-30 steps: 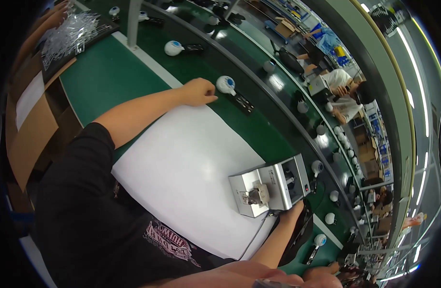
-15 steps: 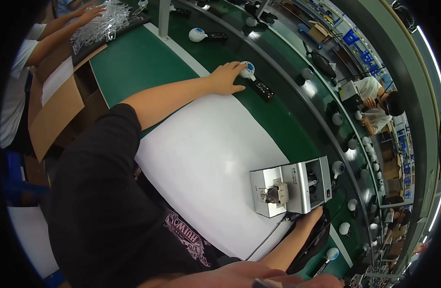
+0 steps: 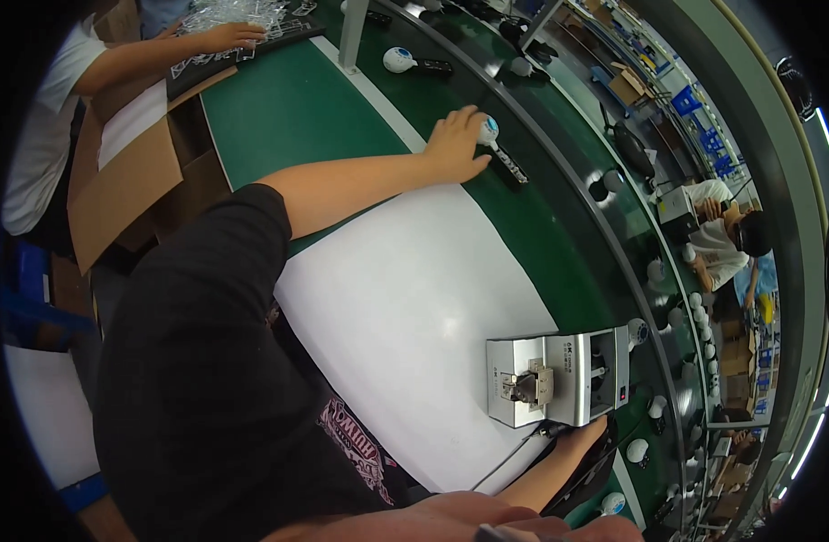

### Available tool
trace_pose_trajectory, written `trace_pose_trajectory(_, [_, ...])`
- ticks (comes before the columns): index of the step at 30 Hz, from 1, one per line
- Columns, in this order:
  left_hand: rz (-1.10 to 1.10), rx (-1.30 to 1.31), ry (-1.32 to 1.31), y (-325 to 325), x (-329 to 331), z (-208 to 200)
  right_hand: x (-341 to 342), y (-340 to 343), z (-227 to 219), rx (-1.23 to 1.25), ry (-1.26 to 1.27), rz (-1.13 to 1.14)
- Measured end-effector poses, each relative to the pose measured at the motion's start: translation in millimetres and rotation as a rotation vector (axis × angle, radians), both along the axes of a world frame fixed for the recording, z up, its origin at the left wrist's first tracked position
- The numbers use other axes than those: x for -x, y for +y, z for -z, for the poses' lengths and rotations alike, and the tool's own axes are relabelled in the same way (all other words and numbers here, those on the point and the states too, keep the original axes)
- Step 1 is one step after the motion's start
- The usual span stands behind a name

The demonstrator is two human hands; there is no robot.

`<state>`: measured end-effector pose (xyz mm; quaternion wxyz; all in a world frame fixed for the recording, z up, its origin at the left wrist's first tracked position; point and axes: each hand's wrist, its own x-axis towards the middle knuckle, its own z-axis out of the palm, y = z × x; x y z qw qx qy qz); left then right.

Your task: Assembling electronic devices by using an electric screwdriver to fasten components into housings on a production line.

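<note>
Uncurled since a second ago, the left hand (image 3: 455, 149) meets the white ball-headed device (image 3: 489, 133) on the green counter (image 3: 545, 244), fingers parted, not closed round it. Off-centre contact could roll it; the right hand (image 3: 586, 438), partly behind the silver machine (image 3: 570, 379), hides its grip.

One silver machine (image 3: 568, 379) on one white mat (image 3: 405, 307); one white-headed device (image 3: 491, 135) by the left hand (image 3: 455, 149).

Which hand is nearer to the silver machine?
Right: the right hand, partly hidden, is beside the silver machine; the left hand is farther off, by a white-headed device.
</note>
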<state>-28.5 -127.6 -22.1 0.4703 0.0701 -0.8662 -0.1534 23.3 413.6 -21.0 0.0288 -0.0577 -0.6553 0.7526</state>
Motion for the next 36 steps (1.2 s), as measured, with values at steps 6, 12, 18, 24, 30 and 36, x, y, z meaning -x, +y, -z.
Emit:
trace_pose_trajectory(6, [0.562, -0.145, -0.315, 20, -9, -8, 62, -101, -4, 0.075, 0.052, -0.223])
trace_pose_trajectory(12, [0.676, -0.14, -0.467, 22, -17, -18, 99, -184, -11, 0.116, 0.086, -0.408])
trace_pose_trajectory(18, [0.713, -0.178, -0.444, 16, -22, -18, 108, -208, -19, 0.11, 0.098, -0.456])
trace_pose_trajectory(24, [0.735, -0.152, -0.379, 17, -16, -14, 108, -209, -28, 0.081, 0.099, -0.453])
trace_pose_trajectory(30, [0.723, -0.496, -0.404, 5, 0, -6, 76, -123, 1, -0.022, -0.017, -0.308])
trace_pose_trajectory(36, [0.815, -1.318, -0.359, -18, 31, 2, 75, -96, 8, -0.049, -0.041, -0.263])
